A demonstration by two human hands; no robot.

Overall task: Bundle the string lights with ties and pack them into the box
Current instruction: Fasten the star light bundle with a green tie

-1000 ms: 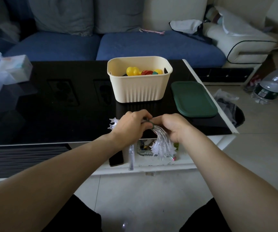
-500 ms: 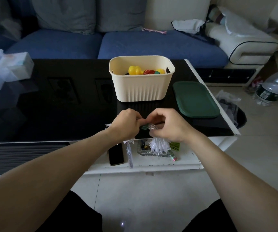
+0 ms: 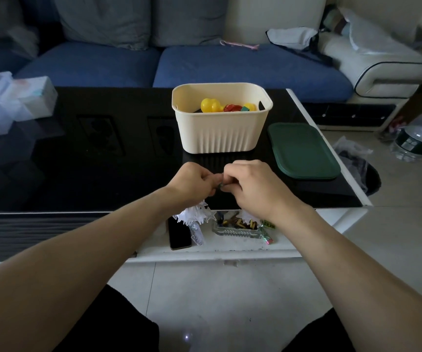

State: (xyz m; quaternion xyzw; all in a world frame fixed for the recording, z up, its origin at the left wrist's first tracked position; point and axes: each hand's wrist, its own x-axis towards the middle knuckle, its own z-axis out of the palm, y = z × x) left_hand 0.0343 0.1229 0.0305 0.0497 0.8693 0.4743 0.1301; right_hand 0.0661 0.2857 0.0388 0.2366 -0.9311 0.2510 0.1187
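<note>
My left hand (image 3: 195, 180) and my right hand (image 3: 252, 185) meet over the near edge of the black table (image 3: 103, 158), fingertips pinched together on a small dark tie (image 3: 220, 185). A bunch of clear spiky string lights (image 3: 196, 214) hangs below the left hand, and a smaller part shows under the right wrist. The cream ribbed box (image 3: 220, 133) stands just behind the hands, open, with yellow and red toys inside. Its green lid (image 3: 302, 151) lies flat to the right of it.
A lower white shelf holds a black phone (image 3: 179, 233) and a glass ashtray (image 3: 238, 228). Clear plastic boxes (image 3: 9, 100) sit at the table's left. A blue sofa (image 3: 205, 64) runs behind. A water bottle (image 3: 418, 135) and a bin (image 3: 365, 174) stand on the floor at right.
Both hands have risen slightly and drawn closer together. The lights that hung under the right hand now bunch mostly under the left hand.
</note>
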